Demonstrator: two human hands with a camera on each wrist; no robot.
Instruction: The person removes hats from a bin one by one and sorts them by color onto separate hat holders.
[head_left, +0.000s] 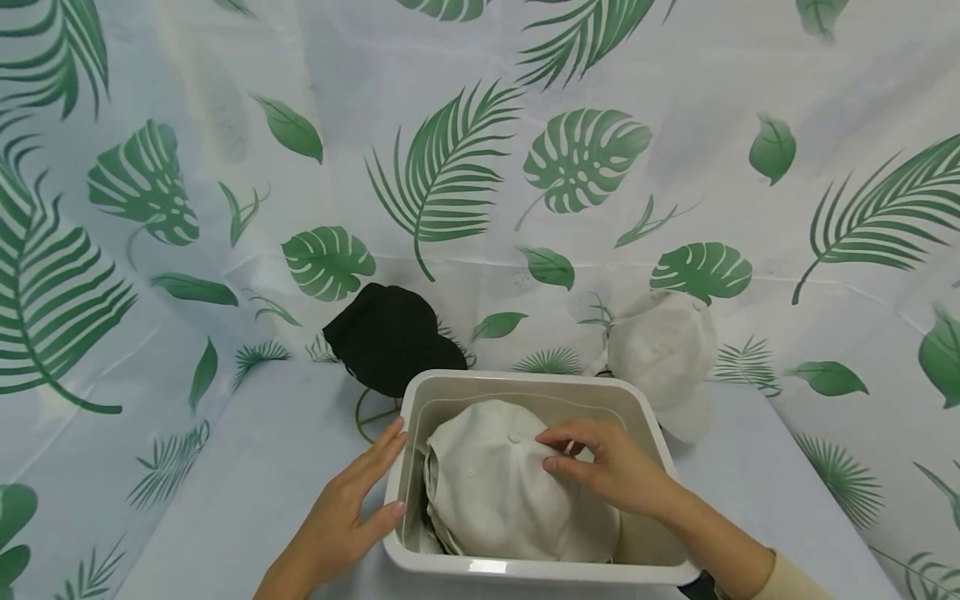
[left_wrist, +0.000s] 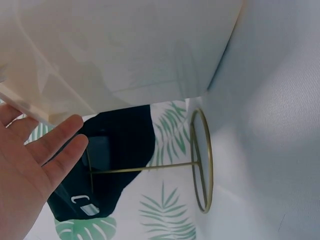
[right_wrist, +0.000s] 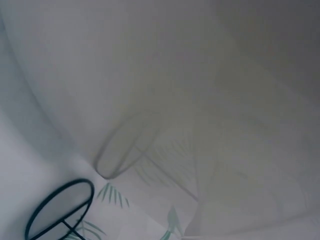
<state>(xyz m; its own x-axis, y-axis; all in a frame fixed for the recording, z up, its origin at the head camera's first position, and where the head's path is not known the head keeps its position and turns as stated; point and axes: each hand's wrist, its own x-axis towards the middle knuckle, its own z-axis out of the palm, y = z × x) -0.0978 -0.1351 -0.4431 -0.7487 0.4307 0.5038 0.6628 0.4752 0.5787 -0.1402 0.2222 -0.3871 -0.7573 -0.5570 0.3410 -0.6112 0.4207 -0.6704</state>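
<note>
An off-white baseball cap point(head_left: 491, 475) lies crown up inside a pale plastic bin point(head_left: 540, 570), with layered cap edges showing beneath its left side. My right hand point(head_left: 611, 467) comes in over the bin's right side and pinches the cap's crown just beside the top button. At the bin's left wall, my left hand point(head_left: 337, 508) rests straight fingers and thumb against the outside of the rim. In the left wrist view, the left hand's fingers point(left_wrist: 62, 135) lie along the bin's edge. The right hand is out of sight in the right wrist view, where the bin's glossy wall fills most of the frame.
Behind the bin on the left, a black cap point(head_left: 390, 337) hangs on a gold wire stand point(left_wrist: 202, 160). A cream cap point(head_left: 660, 358) stands at the back right. A dark wire stand base point(right_wrist: 60, 210) shows beside the bin. Leaf-printed cloth point(head_left: 480, 183) backs the white table point(head_left: 247, 467).
</note>
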